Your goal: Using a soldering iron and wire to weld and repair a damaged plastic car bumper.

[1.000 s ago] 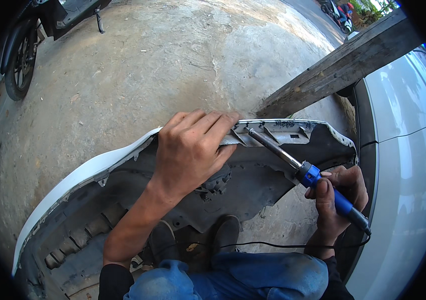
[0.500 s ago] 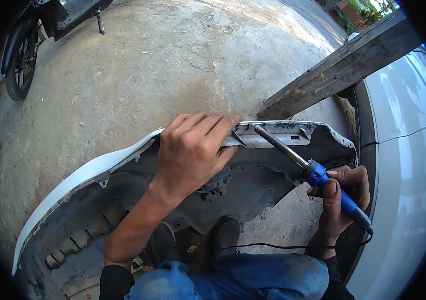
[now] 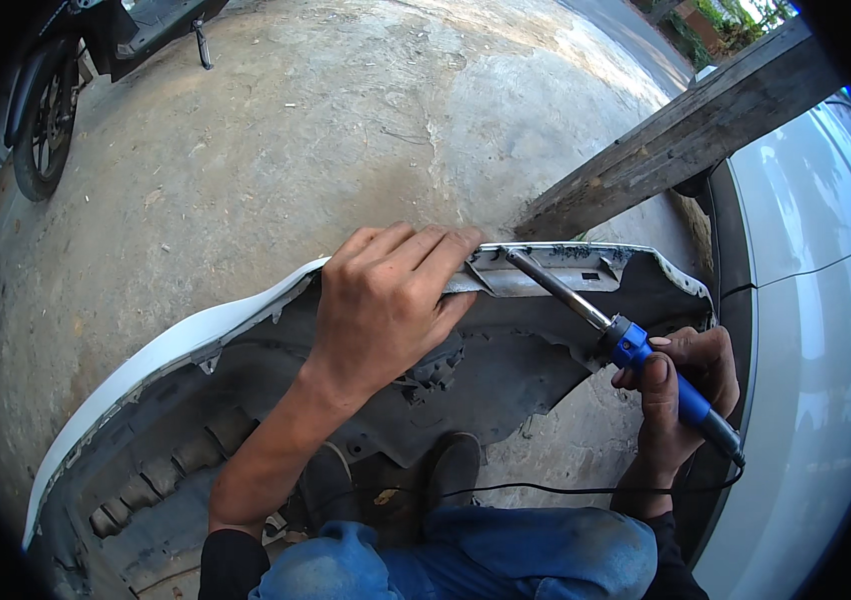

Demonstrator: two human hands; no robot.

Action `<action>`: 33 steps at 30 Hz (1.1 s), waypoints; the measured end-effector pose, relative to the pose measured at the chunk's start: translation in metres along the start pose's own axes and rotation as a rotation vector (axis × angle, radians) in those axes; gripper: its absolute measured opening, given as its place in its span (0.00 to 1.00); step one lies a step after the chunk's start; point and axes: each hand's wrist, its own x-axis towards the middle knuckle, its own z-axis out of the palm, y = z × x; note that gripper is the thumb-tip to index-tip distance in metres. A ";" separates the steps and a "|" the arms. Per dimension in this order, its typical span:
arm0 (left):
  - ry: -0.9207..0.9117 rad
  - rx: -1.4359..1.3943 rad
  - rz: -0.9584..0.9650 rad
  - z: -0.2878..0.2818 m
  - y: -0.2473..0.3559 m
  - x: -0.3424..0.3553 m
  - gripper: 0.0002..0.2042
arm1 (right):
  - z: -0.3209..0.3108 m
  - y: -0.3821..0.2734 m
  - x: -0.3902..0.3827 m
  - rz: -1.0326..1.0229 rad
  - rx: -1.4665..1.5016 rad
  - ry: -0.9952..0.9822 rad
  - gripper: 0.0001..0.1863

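1. Concrete floor (image 3: 296, 140) spreads beyond both hands. Ahead and to the left of the left hand we see a parked motorbike (image 3: 151, 42); ahead of the right hand leans a wooden post (image 3: 686, 130), and to its right is a white car (image 3: 806, 300).
2. Our left hand (image 3: 386, 280) grasps the upper rim of a white car bumper (image 3: 516, 365). The bumper extends to both sides of this hand, its dark inner face toward us.
3. Our right hand (image 3: 681, 385) grips a blue soldering iron (image 3: 628, 343), whose power cord (image 3: 546, 486) passes below this hand. Its tip is at the inner flange (image 3: 576, 262), just right of the left fingers; we cannot tell how firmly it presses.
4. We judge that the step in hand is heating the flange, near its dark, rough marks (image 3: 571, 250).
5. Next move, we think, calls for a steady left hold and a small, slow stroke, with the left fingers away from the metal shaft.
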 end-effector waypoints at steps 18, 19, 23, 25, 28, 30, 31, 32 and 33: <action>-0.001 -0.002 0.002 0.000 -0.001 0.000 0.22 | -0.002 0.003 0.000 -0.033 -0.062 0.012 0.18; -0.006 -0.001 0.000 -0.001 -0.001 0.000 0.22 | -0.002 0.004 0.000 -0.029 -0.065 0.016 0.18; -0.012 0.002 -0.002 -0.001 0.000 0.001 0.22 | -0.001 0.001 0.002 -0.031 -0.102 0.015 0.17; -0.011 -0.004 -0.005 -0.001 0.000 0.001 0.22 | -0.001 0.000 0.002 -0.026 -0.126 0.021 0.17; -0.011 -0.011 -0.005 -0.001 0.000 0.001 0.22 | -0.001 -0.001 0.002 -0.023 -0.154 0.026 0.16; -0.010 -0.010 -0.004 -0.001 -0.001 0.001 0.22 | -0.001 0.000 0.002 -0.024 -0.157 0.026 0.15; -0.010 -0.008 -0.002 -0.001 -0.001 0.001 0.22 | -0.001 0.000 0.002 -0.032 -0.164 0.022 0.15; -0.010 -0.008 -0.002 -0.001 -0.001 0.001 0.22 | -0.001 0.000 0.002 -0.040 -0.170 0.018 0.15; -0.009 -0.008 -0.002 -0.001 -0.001 0.001 0.22 | -0.001 0.000 0.002 -0.040 -0.170 0.018 0.15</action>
